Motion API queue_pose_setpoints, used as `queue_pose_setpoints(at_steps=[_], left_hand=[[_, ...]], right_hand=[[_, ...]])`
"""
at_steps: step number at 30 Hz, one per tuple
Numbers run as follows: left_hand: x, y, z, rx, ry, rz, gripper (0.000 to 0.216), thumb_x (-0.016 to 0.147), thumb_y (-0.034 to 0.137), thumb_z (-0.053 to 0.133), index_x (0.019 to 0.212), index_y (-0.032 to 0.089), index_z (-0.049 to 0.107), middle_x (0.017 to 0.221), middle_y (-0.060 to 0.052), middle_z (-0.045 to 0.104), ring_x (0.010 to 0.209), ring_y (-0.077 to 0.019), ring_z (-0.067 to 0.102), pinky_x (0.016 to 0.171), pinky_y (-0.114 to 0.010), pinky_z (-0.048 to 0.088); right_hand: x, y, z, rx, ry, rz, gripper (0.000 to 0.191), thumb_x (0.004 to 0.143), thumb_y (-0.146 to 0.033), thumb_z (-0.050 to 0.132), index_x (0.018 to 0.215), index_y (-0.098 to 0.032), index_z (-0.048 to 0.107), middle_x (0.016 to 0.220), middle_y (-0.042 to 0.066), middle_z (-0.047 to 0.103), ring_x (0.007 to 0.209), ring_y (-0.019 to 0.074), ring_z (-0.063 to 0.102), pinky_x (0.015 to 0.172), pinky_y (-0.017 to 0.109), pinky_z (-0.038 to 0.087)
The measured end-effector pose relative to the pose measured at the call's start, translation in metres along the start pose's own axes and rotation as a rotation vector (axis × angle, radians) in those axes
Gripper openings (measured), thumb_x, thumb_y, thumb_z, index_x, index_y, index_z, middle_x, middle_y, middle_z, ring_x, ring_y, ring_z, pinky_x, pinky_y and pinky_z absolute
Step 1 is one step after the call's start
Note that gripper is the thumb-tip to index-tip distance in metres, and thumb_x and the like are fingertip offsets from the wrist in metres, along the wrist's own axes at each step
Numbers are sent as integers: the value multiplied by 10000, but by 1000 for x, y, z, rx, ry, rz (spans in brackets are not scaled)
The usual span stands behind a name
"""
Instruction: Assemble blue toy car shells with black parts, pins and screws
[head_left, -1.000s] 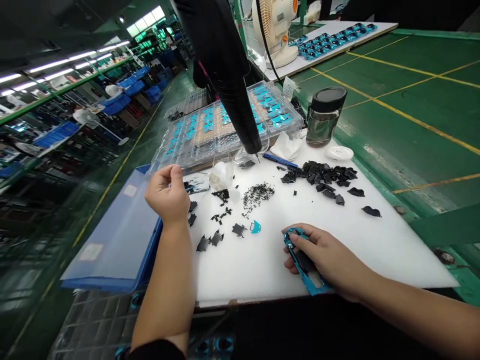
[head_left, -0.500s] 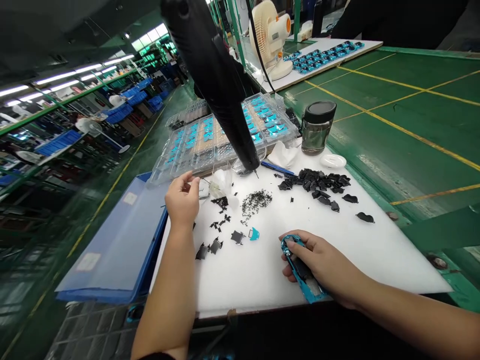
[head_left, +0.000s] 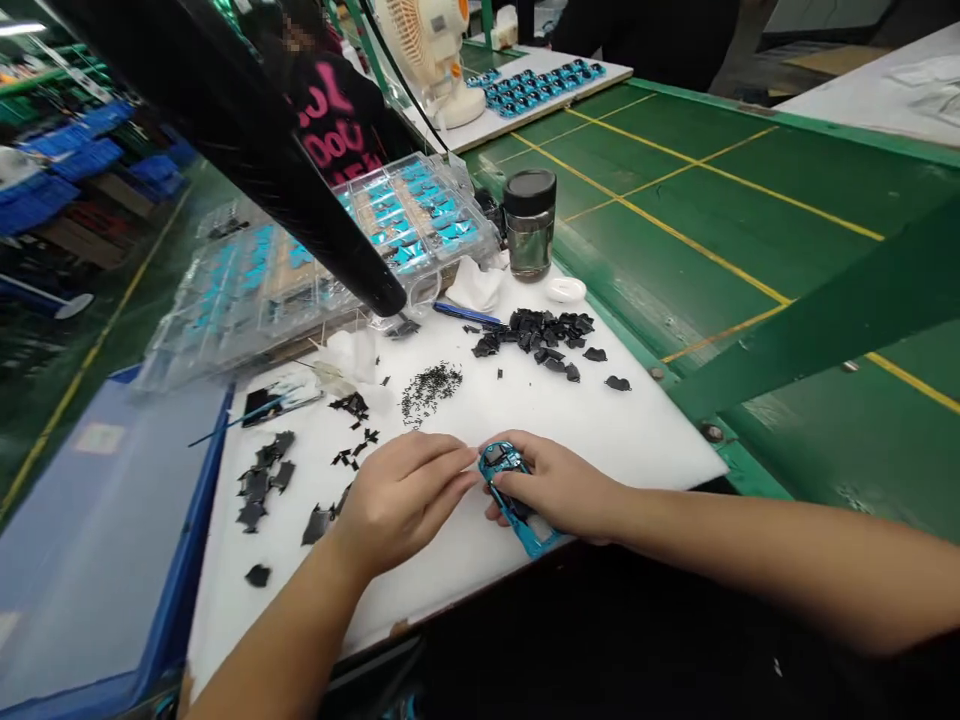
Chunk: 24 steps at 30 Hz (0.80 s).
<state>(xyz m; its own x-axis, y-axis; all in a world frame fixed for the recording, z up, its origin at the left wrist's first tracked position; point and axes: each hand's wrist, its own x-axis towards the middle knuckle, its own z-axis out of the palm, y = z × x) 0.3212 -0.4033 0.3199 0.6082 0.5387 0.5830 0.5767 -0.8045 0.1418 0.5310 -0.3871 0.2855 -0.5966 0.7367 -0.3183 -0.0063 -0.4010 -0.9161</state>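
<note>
Right hand (head_left: 553,487) is curled over a blue metallic frame (head_left: 535,537), its fingers wrapped across the frame, holding it at the near edge of a white board (head_left: 480,565). Right forearm (head_left: 750,560) extends from the right, low and nearly level. Left hand (head_left: 401,503) lies palm down, fingers together and extended, with fingertips (head_left: 469,472) at the frame's left edge; contact, and any small item held, cannot be confirmed. Left forearm (head_left: 285,620) rises from the lower left. Loose black pieces (head_left: 259,490) lie left of the left hand; a pile of black pieces (head_left: 536,333) and fine black fragments (head_left: 429,390) lie beyond both hands.
</note>
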Motion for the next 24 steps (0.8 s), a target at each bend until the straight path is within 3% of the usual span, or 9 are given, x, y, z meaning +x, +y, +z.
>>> queue_pose_setpoints(at_steps=[8, 24], left_hand=[[1, -3, 17, 96, -200, 54, 330, 859, 182, 637, 1189, 176, 627, 1109, -143, 632, 853, -208, 584, 678, -346, 509], [-1, -6, 19, 144, -238, 12, 348, 891, 243, 603, 1235, 190, 598, 1114, -136, 637, 844, -201, 581, 714, -357, 528]], right_hand=[[1, 5, -3, -10, -42, -59, 144, 872, -233, 576, 1005, -198, 534, 878, 31, 656, 844, 229, 713, 696, 294, 575], [3, 7, -4, -40, -46, -41, 150, 874, -264, 579, 1006, -216, 529, 866, 26, 675, 845, 238, 717, 655, 281, 580]])
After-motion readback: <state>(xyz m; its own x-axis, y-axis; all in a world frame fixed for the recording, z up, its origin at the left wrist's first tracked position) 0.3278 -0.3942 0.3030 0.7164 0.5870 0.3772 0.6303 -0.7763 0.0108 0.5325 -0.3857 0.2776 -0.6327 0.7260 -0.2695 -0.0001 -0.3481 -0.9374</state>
